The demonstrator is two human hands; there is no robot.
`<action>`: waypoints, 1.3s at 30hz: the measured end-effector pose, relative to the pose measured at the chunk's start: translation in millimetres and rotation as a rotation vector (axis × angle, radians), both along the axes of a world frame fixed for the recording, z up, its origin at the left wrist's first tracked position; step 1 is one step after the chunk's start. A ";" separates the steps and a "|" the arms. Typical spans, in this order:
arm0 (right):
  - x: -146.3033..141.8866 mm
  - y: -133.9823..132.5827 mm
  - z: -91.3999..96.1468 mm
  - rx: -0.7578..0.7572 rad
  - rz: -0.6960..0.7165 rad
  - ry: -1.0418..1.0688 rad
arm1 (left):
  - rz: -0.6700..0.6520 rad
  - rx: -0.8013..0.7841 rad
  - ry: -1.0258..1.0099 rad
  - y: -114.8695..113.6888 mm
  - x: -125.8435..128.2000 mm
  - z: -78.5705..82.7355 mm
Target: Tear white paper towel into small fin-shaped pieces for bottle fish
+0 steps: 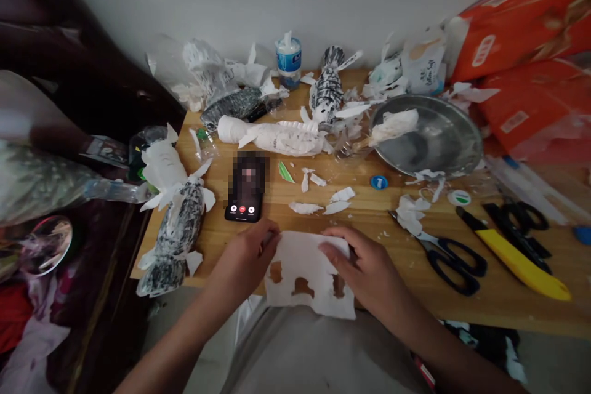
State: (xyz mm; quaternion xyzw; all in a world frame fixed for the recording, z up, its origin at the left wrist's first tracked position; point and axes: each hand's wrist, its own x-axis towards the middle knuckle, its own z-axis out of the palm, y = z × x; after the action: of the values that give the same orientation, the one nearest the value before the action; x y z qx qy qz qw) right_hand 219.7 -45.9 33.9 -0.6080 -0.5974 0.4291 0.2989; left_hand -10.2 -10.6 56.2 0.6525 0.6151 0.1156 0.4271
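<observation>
A white sheet of paper (307, 258) with ragged holes hangs at the table's front edge, close to my body. My left hand (253, 251) pinches its left upper corner with curled fingers. On the opposite side my right hand (362, 258) grips the sheet, thumb on top and fingers behind it. Just beyond the sheet lie torn paper scraps (306, 208) and a green sliver (286, 172). A phone (242, 212) showing a call screen lies past my left hand. Scissors (450, 258) rest to the right of my right hand.
Fish-like paper figures, such as a black-and-white one (178, 228) and a white one (277, 136), lie left and behind. A metal basin (427, 151), yellow-handled cutter (521, 258) and blue cap (379, 182) are rightward. A blue-labelled bottle (289, 61) stands by the wall.
</observation>
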 end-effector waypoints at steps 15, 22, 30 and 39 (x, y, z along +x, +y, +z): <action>2.0 53.9 -38.6 0.306 0.058 -0.394 | -0.139 0.320 0.311 52.7 24.0 -24.7; -4.8 46.2 -20.3 0.563 0.083 -0.531 | -0.401 0.834 0.447 31.3 21.2 -18.4; -26.7 27.3 -30.8 0.539 0.466 -0.615 | -0.500 0.794 0.455 -13.2 19.1 -50.5; -28.1 24.9 -45.1 0.476 0.517 -0.609 | -0.448 0.735 0.315 -12.7 18.2 -55.9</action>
State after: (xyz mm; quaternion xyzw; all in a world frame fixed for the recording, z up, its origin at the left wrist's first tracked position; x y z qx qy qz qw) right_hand 191.6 -20.9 -11.2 -0.4520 -0.8718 0.1422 0.1245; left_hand 8.0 -23.3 0.2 0.8873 0.4345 0.1301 0.0831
